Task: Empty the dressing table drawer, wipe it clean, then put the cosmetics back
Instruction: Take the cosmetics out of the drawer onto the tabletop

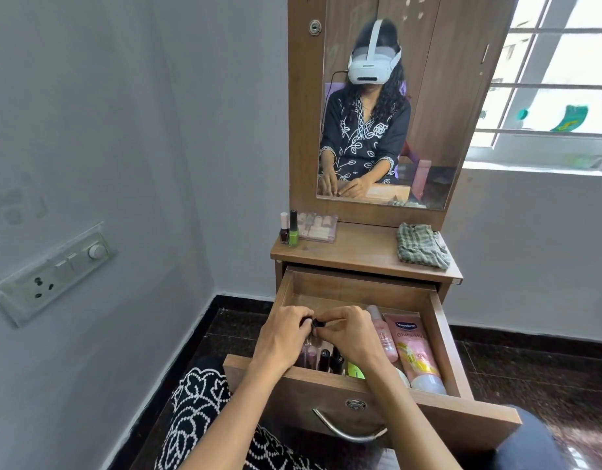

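Note:
The wooden drawer of the dressing table stands pulled out. Both hands are inside it, over its left half. My left hand and my right hand together pinch a small dark cosmetic item, mostly hidden by the fingers. Below them lie several dark nail polish bottles and a green item. A pink Vaseline tube and a slimmer pink tube lie along the right side. On the tabletop stand a dark polish bottle, a green polish bottle and a clear case.
A crumpled checked cloth lies on the right of the tabletop. A mirror rises behind it. A wall with a switch panel is on the left, a window on the right. Dark floor surrounds the table.

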`<action>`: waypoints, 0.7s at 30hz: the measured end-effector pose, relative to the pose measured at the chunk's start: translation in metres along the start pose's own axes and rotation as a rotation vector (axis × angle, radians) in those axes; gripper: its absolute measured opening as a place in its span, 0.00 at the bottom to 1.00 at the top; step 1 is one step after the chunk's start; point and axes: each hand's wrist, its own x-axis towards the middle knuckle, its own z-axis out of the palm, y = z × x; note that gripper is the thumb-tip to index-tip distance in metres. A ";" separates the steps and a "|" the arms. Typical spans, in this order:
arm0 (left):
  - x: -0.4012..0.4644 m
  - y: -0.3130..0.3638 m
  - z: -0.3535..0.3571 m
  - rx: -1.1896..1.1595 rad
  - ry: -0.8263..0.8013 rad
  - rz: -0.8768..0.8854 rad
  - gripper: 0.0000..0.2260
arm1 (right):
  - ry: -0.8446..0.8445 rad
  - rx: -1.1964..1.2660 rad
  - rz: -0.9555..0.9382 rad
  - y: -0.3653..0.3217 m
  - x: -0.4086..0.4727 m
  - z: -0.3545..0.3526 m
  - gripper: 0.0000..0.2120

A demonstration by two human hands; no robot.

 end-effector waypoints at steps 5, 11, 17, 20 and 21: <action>0.001 -0.002 -0.001 -0.057 0.076 0.022 0.14 | 0.022 0.132 -0.029 -0.005 0.000 -0.001 0.08; 0.017 0.000 -0.009 -0.100 0.104 0.063 0.13 | 0.091 0.200 -0.115 -0.015 0.013 -0.005 0.08; 0.071 0.022 -0.038 -0.113 0.153 0.108 0.09 | 0.214 0.308 -0.150 -0.040 0.060 -0.019 0.10; 0.101 0.027 -0.048 -0.075 0.179 0.121 0.10 | 0.246 0.323 -0.163 -0.054 0.085 -0.028 0.09; 0.110 0.027 -0.049 -0.058 0.178 0.118 0.10 | 0.253 0.325 -0.161 -0.057 0.093 -0.029 0.08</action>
